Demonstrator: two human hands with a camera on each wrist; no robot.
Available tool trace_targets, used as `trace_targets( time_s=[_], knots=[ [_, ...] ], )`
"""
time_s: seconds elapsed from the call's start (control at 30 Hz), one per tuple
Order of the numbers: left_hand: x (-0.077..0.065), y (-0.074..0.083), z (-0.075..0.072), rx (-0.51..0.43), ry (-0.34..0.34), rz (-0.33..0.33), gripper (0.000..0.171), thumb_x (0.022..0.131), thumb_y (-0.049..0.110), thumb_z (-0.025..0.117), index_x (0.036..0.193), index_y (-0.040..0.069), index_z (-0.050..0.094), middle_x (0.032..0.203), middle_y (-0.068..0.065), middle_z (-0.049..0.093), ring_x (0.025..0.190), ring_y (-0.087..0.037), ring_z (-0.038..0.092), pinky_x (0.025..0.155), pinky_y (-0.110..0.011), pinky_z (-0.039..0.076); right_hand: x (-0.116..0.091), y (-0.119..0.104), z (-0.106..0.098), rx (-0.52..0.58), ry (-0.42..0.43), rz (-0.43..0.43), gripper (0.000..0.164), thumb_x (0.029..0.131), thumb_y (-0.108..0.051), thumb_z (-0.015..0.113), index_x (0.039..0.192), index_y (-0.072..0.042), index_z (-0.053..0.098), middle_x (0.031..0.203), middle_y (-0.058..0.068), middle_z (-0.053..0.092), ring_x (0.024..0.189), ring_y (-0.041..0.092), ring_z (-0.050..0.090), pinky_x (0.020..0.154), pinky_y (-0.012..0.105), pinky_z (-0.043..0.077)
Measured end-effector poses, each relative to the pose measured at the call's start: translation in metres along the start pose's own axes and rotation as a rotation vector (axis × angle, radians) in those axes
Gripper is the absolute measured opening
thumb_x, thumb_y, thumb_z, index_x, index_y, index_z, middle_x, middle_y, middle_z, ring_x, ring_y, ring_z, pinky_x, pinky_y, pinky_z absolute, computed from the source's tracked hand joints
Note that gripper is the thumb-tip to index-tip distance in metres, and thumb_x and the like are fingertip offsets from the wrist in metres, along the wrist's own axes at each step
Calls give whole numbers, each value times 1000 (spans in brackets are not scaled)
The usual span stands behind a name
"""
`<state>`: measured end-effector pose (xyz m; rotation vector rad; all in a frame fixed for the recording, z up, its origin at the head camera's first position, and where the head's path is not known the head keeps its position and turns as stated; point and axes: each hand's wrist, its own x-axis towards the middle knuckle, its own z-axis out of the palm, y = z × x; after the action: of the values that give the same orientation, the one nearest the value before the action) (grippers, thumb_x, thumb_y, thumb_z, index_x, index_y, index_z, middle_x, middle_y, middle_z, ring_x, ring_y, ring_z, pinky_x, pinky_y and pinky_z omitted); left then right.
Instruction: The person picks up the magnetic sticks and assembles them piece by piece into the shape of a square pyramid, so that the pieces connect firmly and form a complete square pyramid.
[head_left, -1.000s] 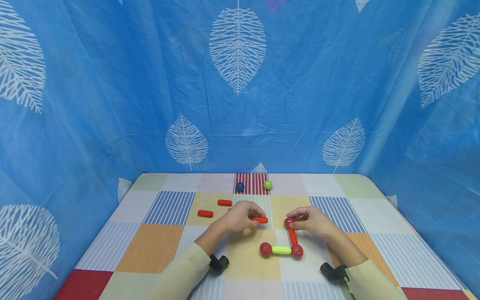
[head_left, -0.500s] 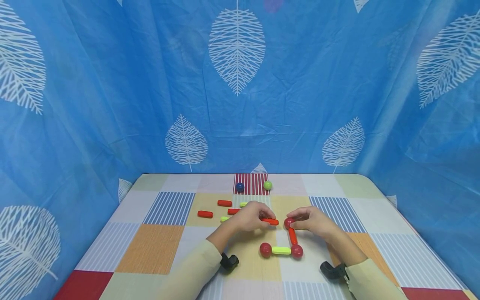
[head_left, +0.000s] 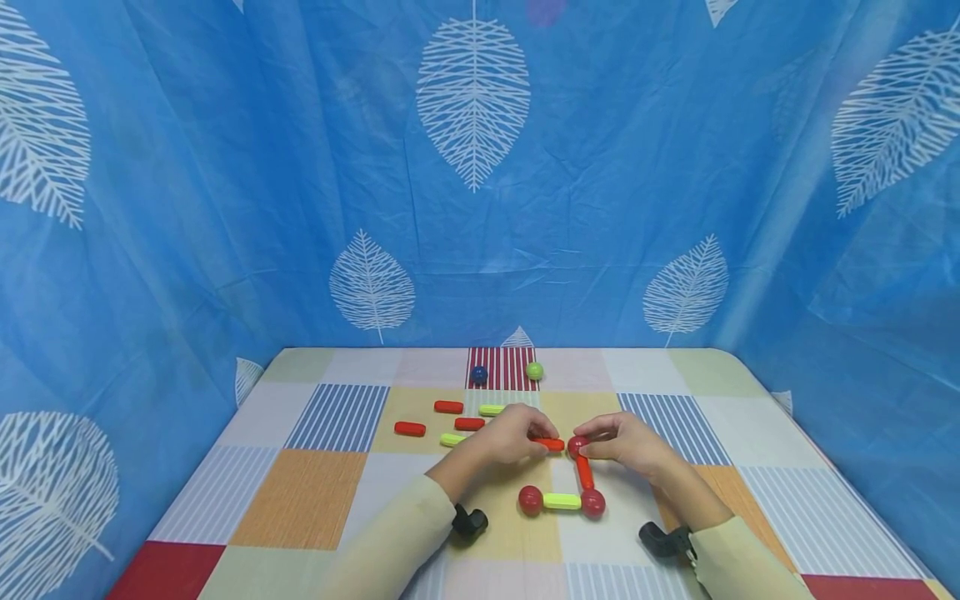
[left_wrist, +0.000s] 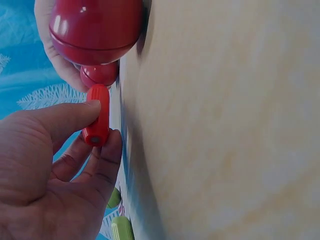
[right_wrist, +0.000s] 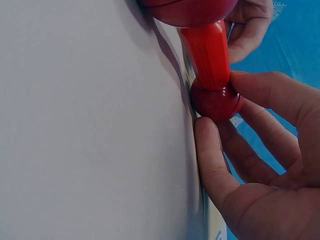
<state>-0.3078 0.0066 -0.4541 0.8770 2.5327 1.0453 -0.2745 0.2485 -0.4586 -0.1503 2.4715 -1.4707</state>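
Note:
My left hand (head_left: pixel 512 437) pinches a red rod (left_wrist: pixel 100 115) between thumb and fingers, low over the table. The rod's front end points at a red ball (head_left: pixel 577 447), very near it. My right hand (head_left: pixel 630 443) grips that ball with thumb and fingertips, as the right wrist view shows up close. From the ball a second red rod (right_wrist: pixel 207 55) runs toward me to a corner red ball (head_left: pixel 593 503). A yellow-green rod (head_left: pixel 562 501) joins the corner ball to another red ball (head_left: pixel 531 500) on the left, so the pieces form an L lying on the table.
Beyond my left hand lie loose red rods (head_left: pixel 409 428) and yellow-green rods (head_left: pixel 491 410). Farther back, a dark blue ball (head_left: pixel 478 375) and a green ball (head_left: pixel 534 371) sit on a striped patch. A blue curtain (head_left: pixel 472 275) hangs behind the checkered tablecloth (head_left: pixel 315 492).
My left hand has moved right with the red rod, closer to the ball in my right hand, uncovering rods behind it. The right hand and the joined pieces have stayed put.

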Motion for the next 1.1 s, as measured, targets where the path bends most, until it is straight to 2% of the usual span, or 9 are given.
trace_targets(
  time_s=[0.2, 0.57, 0.73, 0.9, 1.0, 1.1],
  knots=[
    [5, 2, 3, 33, 2, 19, 20, 88, 5, 78, 106, 14, 79, 99, 6, 77, 92, -2, 67, 89, -20, 54, 0, 2, 0, -10, 16, 6, 29, 86, -9, 79, 115, -8, 77, 112, 8, 76, 100, 21, 66, 83, 35, 57],
    [7, 1, 4, -11, -16, -14, 20, 87, 3, 79, 104, 14, 79, 96, 6, 76, 89, -3, 67, 87, -21, 55, 0, 1, 0, -1, 15, -7, 29, 86, -12, 80, 115, -8, 77, 113, 9, 76, 102, 22, 66, 84, 34, 58],
    [6, 1, 2, -10, -23, -5, 20, 87, 3, 79, 104, 14, 78, 95, 6, 76, 87, -3, 66, 85, -20, 55, 1, 2, 0, 16, 16, -4, 29, 86, -13, 81, 114, -8, 78, 112, 9, 76, 101, 21, 66, 83, 34, 58],
    [8, 0, -4, -43, -30, -25, 20, 89, 8, 79, 108, 13, 78, 93, 6, 74, 84, -4, 64, 80, -20, 55, 2, 2, 0, 29, 9, 3, 29, 85, -12, 82, 114, -6, 77, 112, 10, 77, 101, 21, 66, 84, 33, 58],
    [12, 0, -10, -55, 2, -23, 19, 91, 12, 77, 111, 11, 77, 94, 5, 73, 83, -6, 63, 79, -21, 55, 2, 2, 0, 28, 14, 6, 29, 85, -12, 82, 113, -6, 78, 111, 10, 77, 100, 21, 66, 83, 33, 58],
    [19, -2, -17, -35, 68, -7, 20, 94, 14, 74, 114, 8, 76, 98, 3, 74, 86, -7, 63, 82, -22, 56, 2, 1, 0, 23, 25, 16, 28, 85, -12, 82, 112, -7, 78, 110, 9, 77, 99, 21, 66, 83, 32, 58]
  ],
)
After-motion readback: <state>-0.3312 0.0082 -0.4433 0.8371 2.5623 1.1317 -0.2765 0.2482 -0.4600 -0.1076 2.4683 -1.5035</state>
